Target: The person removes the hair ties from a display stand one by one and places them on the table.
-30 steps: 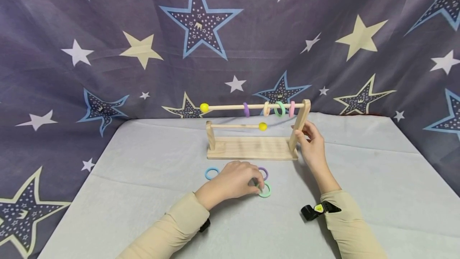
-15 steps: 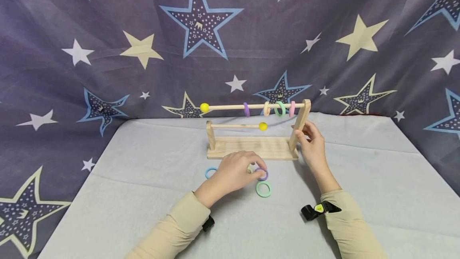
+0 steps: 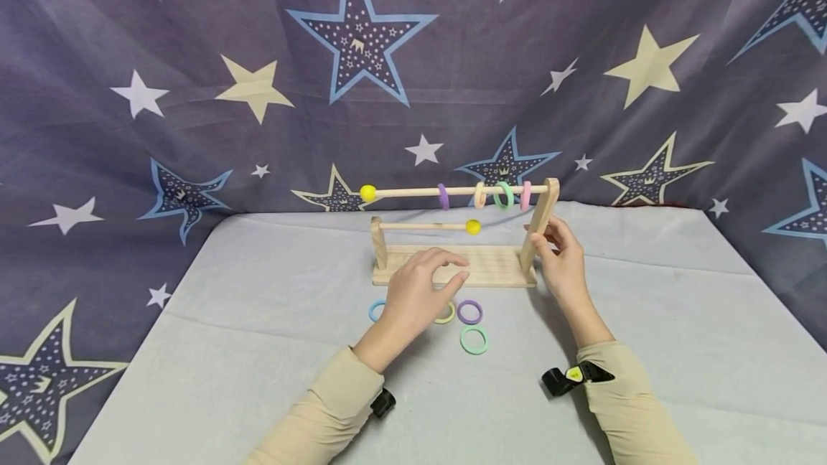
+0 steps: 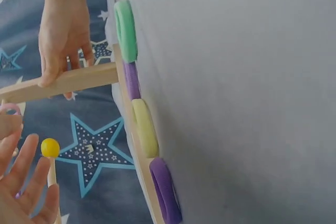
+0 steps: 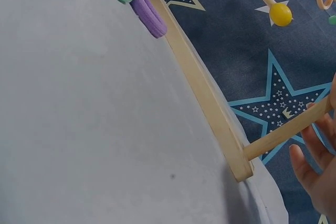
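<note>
My left hand [image 3: 416, 293] hovers in front of the wooden stand's base [image 3: 494, 268], thumb and fingers spread apart with nothing between them. Its fingers [image 4: 38, 179] also show in the left wrist view. With the right hand [image 3: 565, 264], I grip the stand's tall upright [image 3: 540, 224]. On the upper rod hang a purple ring [image 3: 443, 197], a peach ring [image 3: 479, 196], a green ring [image 3: 503, 205] and a pink ring [image 3: 525, 196]. The lower rod [image 3: 423, 227] bears no rings. A second purple ring [image 4: 165, 190] in the left wrist view is hidden behind my left hand in the head view.
In front of the stand lie a blue ring [image 3: 371, 311], a yellow ring [image 3: 446, 321], a purple ring [image 3: 460, 313] and a green ring [image 3: 474, 352]. Yellow balls cap the upper rod's left end [image 3: 367, 194] and the lower rod's right end. A star-patterned curtain [image 3: 388, 128] stands behind.
My left hand has moved from the green ring past the purple ring, up toward the stand's base, and its fingers have spread. The right hand keeps its grip on the upright.
</note>
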The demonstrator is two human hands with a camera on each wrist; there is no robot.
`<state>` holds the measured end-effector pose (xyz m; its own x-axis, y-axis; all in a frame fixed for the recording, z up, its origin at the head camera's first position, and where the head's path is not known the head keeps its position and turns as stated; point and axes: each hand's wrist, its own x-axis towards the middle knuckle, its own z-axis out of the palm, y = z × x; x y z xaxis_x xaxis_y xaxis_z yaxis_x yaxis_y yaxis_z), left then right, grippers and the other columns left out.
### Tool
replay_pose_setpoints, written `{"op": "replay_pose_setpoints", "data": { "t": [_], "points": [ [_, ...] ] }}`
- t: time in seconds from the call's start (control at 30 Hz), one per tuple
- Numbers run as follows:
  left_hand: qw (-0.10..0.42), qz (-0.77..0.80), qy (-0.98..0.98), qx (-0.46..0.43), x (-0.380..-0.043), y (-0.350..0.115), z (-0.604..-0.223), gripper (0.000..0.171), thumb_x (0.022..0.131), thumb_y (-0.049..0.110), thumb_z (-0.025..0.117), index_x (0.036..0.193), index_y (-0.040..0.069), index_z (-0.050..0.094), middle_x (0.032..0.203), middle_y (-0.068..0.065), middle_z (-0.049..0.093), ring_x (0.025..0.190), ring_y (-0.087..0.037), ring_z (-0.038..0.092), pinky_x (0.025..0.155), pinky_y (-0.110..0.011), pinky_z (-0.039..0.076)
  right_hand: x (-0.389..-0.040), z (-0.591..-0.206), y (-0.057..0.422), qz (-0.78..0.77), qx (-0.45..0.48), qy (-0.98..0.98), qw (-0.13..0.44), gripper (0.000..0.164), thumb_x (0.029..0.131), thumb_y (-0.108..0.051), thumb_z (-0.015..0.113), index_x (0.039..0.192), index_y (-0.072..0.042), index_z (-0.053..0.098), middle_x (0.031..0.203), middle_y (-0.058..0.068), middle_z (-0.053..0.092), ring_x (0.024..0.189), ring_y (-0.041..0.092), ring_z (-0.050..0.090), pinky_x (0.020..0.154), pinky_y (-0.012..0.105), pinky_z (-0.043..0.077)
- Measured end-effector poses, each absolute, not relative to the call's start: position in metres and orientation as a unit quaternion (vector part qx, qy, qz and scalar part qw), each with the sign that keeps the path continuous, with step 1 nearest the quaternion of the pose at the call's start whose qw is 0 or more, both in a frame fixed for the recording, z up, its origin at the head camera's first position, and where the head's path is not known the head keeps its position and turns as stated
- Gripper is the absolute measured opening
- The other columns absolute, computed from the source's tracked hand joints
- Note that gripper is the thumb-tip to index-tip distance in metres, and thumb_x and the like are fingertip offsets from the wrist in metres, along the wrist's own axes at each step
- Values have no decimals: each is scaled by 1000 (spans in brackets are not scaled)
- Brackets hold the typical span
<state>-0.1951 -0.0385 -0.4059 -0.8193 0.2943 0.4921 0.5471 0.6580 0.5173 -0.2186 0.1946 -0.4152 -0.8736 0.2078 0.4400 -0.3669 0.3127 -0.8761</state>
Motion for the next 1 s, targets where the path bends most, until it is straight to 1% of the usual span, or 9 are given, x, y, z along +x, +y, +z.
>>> {"op": "replay_pose_setpoints", "data": {
  "t": [0.1,0.2,0.47,0.7,1.0],
  "points": [
    [215,-361,-881,-220,-196,-38,-405,16,89,25,76,104,21,74,106,7,71,96,-12,64,77,-34,53,-219,-415,195,585,51,-771,246,36,95,1,60,128,12,54,111,30,64,91,0,57,74,12,45],
    [234,-377,-872,-205,-198,-37,-404,18,88,24,76,106,21,74,107,7,70,94,-11,63,74,-34,52,-219,-415,195,586,50,-771,246,35,95,2,60,128,12,54,112,31,64,91,-1,57,74,12,45],
    [262,-406,-860,-164,-205,-35,-401,18,91,26,73,108,21,72,106,6,70,93,-13,63,72,-35,50,-219,-415,195,586,47,-770,248,35,95,2,60,128,12,55,110,29,64,91,-1,57,74,13,46],
    [298,-429,-840,-146,-214,-35,-395,19,90,23,74,108,17,72,102,5,71,92,-14,63,73,-33,51,-219,-415,195,583,47,-773,246,34,96,1,60,128,11,55,112,29,65,92,0,57,74,13,45],
    [326,-435,-829,-130,-225,-35,-386,19,90,26,74,106,16,72,101,4,71,91,-20,65,72,-36,50,-218,-415,195,584,48,-772,245,35,96,2,60,128,12,54,112,30,64,92,0,57,74,13,45]
  ]
}}
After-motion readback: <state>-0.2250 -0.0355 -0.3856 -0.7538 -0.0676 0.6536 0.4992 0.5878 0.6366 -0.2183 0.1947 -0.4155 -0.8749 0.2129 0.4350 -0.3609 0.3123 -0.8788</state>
